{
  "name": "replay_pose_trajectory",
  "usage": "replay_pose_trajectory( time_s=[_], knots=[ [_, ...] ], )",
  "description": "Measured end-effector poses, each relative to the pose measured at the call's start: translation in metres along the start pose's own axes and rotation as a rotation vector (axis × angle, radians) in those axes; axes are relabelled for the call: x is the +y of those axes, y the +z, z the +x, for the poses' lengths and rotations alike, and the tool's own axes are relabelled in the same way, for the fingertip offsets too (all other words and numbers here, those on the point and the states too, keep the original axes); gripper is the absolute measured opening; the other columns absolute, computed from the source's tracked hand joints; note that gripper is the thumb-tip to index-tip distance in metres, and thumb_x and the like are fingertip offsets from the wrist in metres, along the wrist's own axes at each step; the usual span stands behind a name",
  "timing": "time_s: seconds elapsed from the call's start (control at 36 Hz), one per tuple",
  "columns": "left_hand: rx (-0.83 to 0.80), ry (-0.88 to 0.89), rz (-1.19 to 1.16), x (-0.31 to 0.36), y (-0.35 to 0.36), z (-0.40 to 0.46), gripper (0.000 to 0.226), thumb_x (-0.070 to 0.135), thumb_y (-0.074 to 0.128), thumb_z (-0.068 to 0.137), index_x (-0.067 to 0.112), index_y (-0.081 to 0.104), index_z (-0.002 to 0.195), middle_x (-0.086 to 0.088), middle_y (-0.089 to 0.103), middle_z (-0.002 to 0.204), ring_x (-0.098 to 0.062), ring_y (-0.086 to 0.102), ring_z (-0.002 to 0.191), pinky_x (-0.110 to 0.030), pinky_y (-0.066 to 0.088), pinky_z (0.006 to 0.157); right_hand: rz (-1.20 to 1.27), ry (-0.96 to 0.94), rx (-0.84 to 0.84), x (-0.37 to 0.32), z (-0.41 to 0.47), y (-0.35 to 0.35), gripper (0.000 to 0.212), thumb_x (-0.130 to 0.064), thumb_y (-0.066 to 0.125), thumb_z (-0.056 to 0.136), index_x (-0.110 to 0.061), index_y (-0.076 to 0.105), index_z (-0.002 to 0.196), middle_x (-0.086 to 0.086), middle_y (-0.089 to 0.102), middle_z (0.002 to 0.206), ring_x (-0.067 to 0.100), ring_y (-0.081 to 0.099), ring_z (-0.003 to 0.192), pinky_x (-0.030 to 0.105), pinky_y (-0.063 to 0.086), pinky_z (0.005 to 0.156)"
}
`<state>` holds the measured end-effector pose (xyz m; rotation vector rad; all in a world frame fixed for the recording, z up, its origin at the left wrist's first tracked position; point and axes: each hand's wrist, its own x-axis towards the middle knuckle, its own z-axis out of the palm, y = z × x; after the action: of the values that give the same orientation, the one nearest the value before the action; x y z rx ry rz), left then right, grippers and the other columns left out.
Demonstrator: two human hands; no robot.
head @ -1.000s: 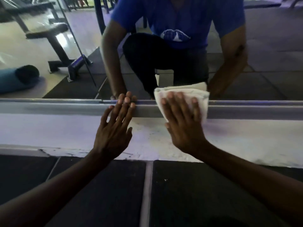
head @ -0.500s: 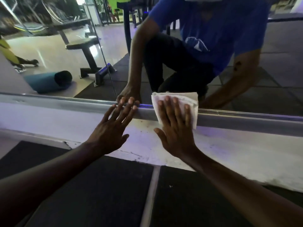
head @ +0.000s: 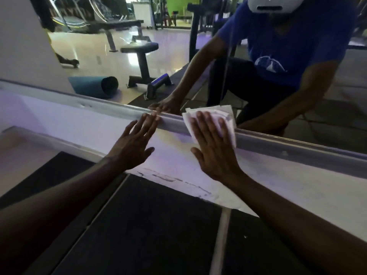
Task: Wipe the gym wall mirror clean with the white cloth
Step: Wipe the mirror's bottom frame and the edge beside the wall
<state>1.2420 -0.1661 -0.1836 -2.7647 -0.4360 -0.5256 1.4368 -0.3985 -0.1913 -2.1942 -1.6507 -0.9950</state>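
Head cam is showing me both hands up against the bottom edge of the mirror (head: 198,62) right now. I'm seeing the right hand (head: 213,147) lying flat with straight, spread fingers, pressing the white cloth (head: 225,118) against the glass and the metal frame rail (head: 123,113) that's running along the mirror's lower edge, so it's not really gripping anything, just pushing with an open palm. That cloth is sitting folded and a bit crumpled under the fingertips, straddling the rail, with its top part poking up onto the glass. The left hand (head: 133,145) is resting just beside it, also flat and relaxed, fingers splayed, fingertips touching the rail and the palm leaning on the pale wall strip (head: 278,187) below it, holding nothing. Moving outward, both forearms are reaching in from the bottom corners over dark floor mats (head: 158,225). In the mirror I'm getting the reflection of a crouching person in a blue shirt (head: 288,36), plus a rolled teal mat (head: 95,86) lying on the shiny floor near a weight bench (head: 141,54).
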Motion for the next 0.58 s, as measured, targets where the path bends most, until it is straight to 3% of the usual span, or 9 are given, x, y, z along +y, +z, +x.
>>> replay_pose_trajectory(
  time_s=[0.14, 0.22, 0.36, 0.44, 0.5, 0.58],
  knots=[
    [0.144, -0.066, -0.057, -0.046, 0.022, -0.003, 0.093, 0.036, 0.063, 0.099, 0.012, 0.006, 0.169, -0.015, -0.002, 0.176, -0.032, 0.003, 0.163, -0.049, 0.016, 0.127, -0.216, 0.238, 0.107, 0.010, -0.022, 0.011, 0.071, -0.037, 0.040, 0.113, -0.001, 0.014, 0.167, 0.025, 0.007, 0.174, 0.040, 0.005, 0.163, 0.060, 0.006, 0.131],
    [0.223, -0.033, -0.054, -0.075, 0.040, -0.004, 0.088, 0.034, 0.059, 0.102, 0.015, 0.006, 0.169, -0.015, 0.001, 0.176, -0.034, 0.003, 0.163, -0.048, 0.011, 0.128, -0.280, 0.331, 0.090, -0.019, -0.001, 0.028, 0.074, -0.045, 0.036, 0.112, -0.004, 0.011, 0.168, 0.023, -0.006, 0.175, 0.041, -0.007, 0.162, 0.062, -0.003, 0.130],
    [0.393, -0.116, -0.175, -0.145, 0.062, 0.001, 0.082, 0.034, 0.049, 0.105, 0.014, -0.001, 0.167, -0.022, -0.001, 0.173, -0.033, -0.004, 0.162, -0.046, 0.002, 0.131, -0.191, 0.065, 0.020, -0.109, 0.088, 0.066, 0.070, -0.041, 0.032, 0.112, -0.009, 0.007, 0.170, 0.017, -0.001, 0.177, 0.038, -0.003, 0.164, 0.061, 0.000, 0.130],
    [0.446, -0.151, -0.206, -0.206, 0.069, 0.001, 0.078, 0.038, 0.045, 0.108, 0.009, 0.002, 0.167, -0.016, -0.010, 0.171, -0.027, -0.013, 0.161, -0.049, 0.002, 0.131, -0.123, -0.114, -0.013, -0.152, 0.149, 0.081, 0.063, -0.010, 0.030, 0.109, -0.012, 0.014, 0.170, 0.014, 0.009, 0.177, 0.035, 0.004, 0.164, 0.060, 0.006, 0.131],
    [0.431, -0.170, -0.221, -0.243, 0.076, -0.003, 0.076, 0.038, 0.044, 0.110, 0.006, 0.005, 0.167, -0.017, -0.008, 0.172, -0.031, -0.009, 0.161, -0.053, 0.005, 0.131, -0.087, -0.139, -0.010, -0.170, 0.177, 0.082, 0.067, 0.004, 0.022, 0.102, -0.010, 0.022, 0.168, 0.014, 0.014, 0.176, 0.034, 0.010, 0.163, 0.058, 0.006, 0.132],
    [0.343, -0.160, -0.194, -0.279, 0.085, -0.008, 0.079, 0.040, 0.042, 0.110, 0.009, -0.001, 0.167, -0.019, 0.001, 0.175, -0.037, -0.002, 0.162, -0.055, 0.007, 0.130, -0.157, -0.044, 0.021, -0.174, 0.187, 0.075, 0.073, 0.000, 0.045, 0.100, -0.005, 0.017, 0.168, 0.017, 0.005, 0.175, 0.032, 0.000, 0.164, 0.050, -0.002, 0.132]
  ],
)
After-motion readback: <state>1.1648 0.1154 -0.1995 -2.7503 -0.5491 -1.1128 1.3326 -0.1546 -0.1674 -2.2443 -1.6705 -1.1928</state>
